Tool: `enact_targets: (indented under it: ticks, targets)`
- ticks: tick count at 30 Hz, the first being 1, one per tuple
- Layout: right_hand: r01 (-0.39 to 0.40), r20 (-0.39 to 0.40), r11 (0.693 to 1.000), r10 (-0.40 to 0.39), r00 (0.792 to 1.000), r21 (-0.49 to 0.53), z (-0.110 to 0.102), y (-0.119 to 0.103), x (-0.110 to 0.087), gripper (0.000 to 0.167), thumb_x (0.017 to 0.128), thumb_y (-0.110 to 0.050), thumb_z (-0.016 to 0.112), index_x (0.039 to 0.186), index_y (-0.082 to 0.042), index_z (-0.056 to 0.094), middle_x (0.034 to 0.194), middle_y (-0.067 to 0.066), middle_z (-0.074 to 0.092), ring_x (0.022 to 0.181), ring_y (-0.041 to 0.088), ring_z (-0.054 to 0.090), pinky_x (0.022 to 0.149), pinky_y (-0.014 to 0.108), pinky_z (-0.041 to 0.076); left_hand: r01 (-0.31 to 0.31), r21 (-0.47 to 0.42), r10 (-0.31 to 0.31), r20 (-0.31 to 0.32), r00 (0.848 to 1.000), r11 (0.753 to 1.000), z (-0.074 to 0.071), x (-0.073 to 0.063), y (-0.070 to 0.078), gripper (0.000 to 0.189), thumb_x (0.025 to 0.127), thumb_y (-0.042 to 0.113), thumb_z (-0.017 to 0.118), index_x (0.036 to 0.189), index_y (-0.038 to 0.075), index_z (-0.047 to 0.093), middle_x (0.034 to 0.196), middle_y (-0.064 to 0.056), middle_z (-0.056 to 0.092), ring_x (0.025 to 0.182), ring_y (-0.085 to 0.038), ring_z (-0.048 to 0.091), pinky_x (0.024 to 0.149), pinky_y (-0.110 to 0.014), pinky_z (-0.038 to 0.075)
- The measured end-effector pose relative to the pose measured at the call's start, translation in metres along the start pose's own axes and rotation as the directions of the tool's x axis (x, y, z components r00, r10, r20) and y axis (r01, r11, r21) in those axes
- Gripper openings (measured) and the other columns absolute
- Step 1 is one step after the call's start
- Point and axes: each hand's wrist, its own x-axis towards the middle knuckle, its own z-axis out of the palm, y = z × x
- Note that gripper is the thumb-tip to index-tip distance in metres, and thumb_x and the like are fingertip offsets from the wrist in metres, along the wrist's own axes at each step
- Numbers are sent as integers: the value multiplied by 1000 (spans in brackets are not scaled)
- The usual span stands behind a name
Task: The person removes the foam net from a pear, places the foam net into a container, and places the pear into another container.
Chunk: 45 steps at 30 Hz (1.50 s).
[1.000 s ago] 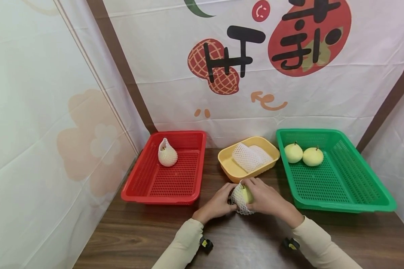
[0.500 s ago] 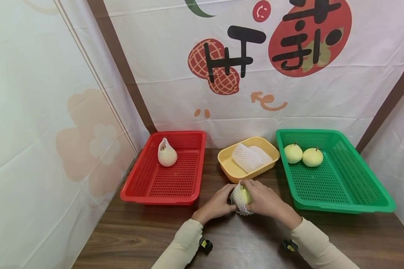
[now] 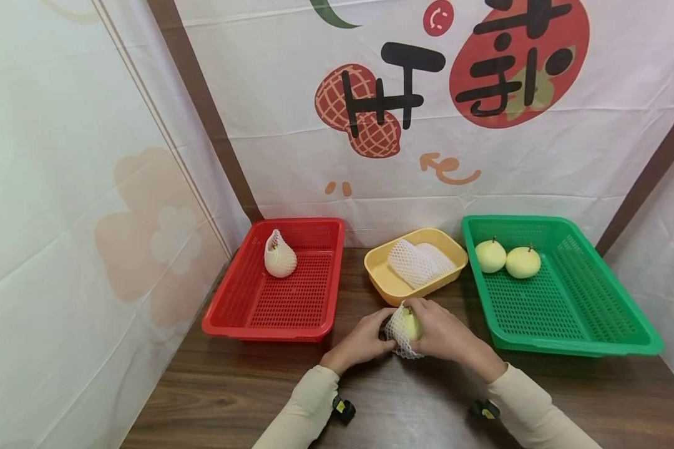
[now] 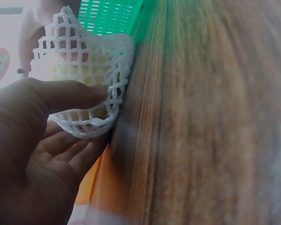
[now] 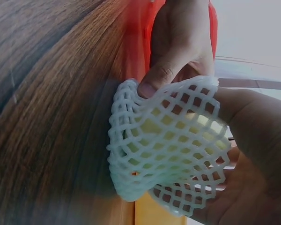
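In the head view, your left grip [image 3: 362, 340] pinches one side of a white foam net [image 3: 405, 349] around a pear [image 3: 412, 324], while your right grip [image 3: 440, 327] grasps the pear's other side, over the bench [image 3: 247, 386], just in front of the yellow tray [image 3: 382, 275] (more netting [image 3: 415, 262] lies inside). In the left wrist view, your left thumb [image 4: 77, 95] lies across the net. In the right wrist view, mesh covers much of the pear.

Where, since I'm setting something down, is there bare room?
Bare: tabletop in front of the red basket and between the sleeves; near half of the green basket. Crowded: around the pear between left hand and right hand, near the yellow tray.
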Motion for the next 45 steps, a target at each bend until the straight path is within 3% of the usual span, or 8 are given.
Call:
enact_targets:
  ticks: [8, 16, 29, 35, 45]
  targets:
    - [21, -19, 1000, -21, 1000, 14, -1, 3, -1, 71, 70, -16, 90, 134, -4, 60, 125, 15, 67, 109, 30, 66, 88, 47, 57, 21, -3, -21, -8, 1000, 1000, -1, -1, 3, 60, 92, 7, 80, 148, 13, 59, 146, -5, 67, 134, -19, 62, 112, -39, 52]
    - [22, -29, 999, -21, 999, 30, -6, 4, -1, 68, 70, -22, 93, 128, -8, 61, 122, 13, 67, 105, 29, 65, 86, 47, 57, 19, -16, -19, -26, 999, 1000, 1, -1, 1, 56, 94, 6, 78, 147, 13, 61, 143, -6, 69, 128, -17, 66, 105, -35, 56]
    - [14, -50, 997, -10, 999, 80, -10, 4, -1, 65, 73, -22, 90, 129, -11, 59, 125, 10, 66, 96, 23, 67, 78, 41, 57, 6, -102, -14, -75, 997, 995, 2, 1, 0, 42, 93, -1, 76, 134, 6, 69, 130, -13, 76, 112, -25, 76, 92, -27, 61]
    - [11, -66, 992, -3, 998, 122, -12, 4, -1, 65, 74, -24, 90, 130, -13, 60, 123, 8, 67, 98, 22, 66, 77, 36, 55, 9, -68, -16, -108, 994, 998, 1, 1, 1, 31, 94, 2, 76, 125, 7, 73, 119, -7, 80, 104, -14, 76, 88, -21, 59]
    - [16, -74, 990, -6, 997, 143, -15, 5, 1, 64, 73, -24, 90, 129, -12, 62, 124, 8, 67, 99, 22, 65, 76, 36, 55, 13, -14, -14, -137, 991, 1000, 1, 2, 2, 25, 94, 2, 77, 118, 9, 74, 113, -4, 82, 108, -12, 75, 93, -31, 59]
